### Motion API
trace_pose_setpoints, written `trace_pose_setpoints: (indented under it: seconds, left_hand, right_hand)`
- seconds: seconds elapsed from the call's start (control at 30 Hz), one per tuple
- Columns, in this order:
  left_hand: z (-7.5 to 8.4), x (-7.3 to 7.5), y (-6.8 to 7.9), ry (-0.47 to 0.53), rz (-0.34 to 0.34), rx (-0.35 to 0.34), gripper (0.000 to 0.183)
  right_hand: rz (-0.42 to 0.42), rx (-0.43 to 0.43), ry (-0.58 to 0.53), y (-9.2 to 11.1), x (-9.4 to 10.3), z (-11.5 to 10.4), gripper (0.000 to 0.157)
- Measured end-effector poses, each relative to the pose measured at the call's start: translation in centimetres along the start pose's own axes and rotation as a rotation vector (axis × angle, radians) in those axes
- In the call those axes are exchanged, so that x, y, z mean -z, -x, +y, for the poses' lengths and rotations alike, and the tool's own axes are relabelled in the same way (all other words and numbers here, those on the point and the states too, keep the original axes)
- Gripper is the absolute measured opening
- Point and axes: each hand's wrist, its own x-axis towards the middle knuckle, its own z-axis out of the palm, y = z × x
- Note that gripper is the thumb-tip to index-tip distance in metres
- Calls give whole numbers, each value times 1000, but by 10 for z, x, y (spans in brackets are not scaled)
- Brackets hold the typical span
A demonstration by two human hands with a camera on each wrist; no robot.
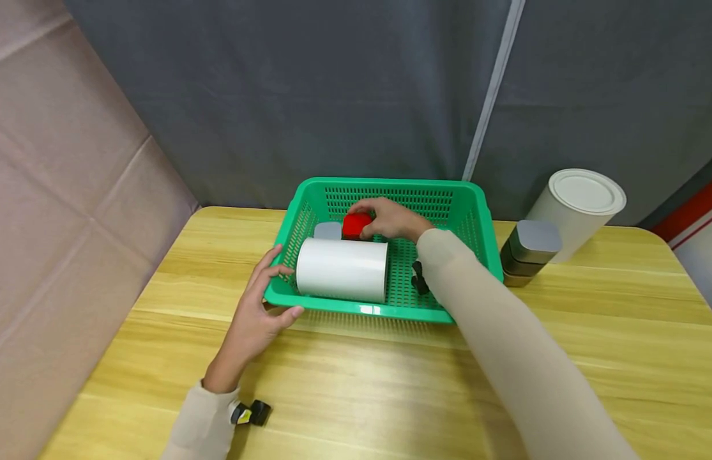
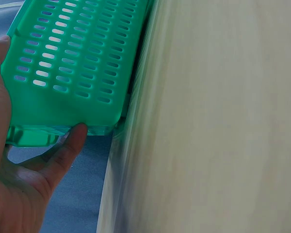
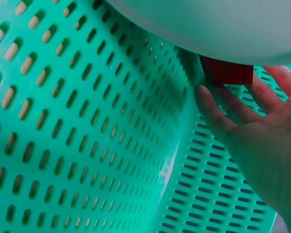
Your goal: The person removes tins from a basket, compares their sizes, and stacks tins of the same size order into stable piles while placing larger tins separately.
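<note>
A green slotted plastic basket (image 1: 383, 313) stands on the wooden table. My left hand (image 1: 262, 319) grips its front left corner, fingers over the left rim and thumb at the front. In the left wrist view, fingers of that hand (image 2: 43, 179) touch the basket's end wall (image 2: 63, 109). Inside the basket, my right hand (image 1: 390, 218) holds a small red-topped container (image 1: 356, 223), dark below, between thumb and fingers. The right wrist view shows the red container (image 3: 228, 72) within the hand (image 3: 262, 116), partly hidden by the large white cylinder (image 3: 223, 24).
That white cylinder (image 1: 341, 269) lies on its side along the basket's front left. A grey-lidded container (image 1: 327, 230) sits behind it. Right of the basket stand a dark grey-lidded container (image 1: 530, 249) and a tall white canister (image 1: 580, 204). A grey curtain (image 1: 310, 96) hangs behind the table.
</note>
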Motion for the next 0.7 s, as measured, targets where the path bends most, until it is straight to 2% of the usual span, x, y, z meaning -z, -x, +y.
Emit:
trace_pose_setpoints:
  seconds: [0.43, 0.7]
  left_hand:
    - [-1, 1, -1, 20, 0, -20, 56]
    - [-2, 0, -2, 17, 0, -19, 56]
  right_hand:
    - [35, 42, -35, 12, 15, -10, 55]
    - [59, 81, -149, 28, 26, -20, 54]
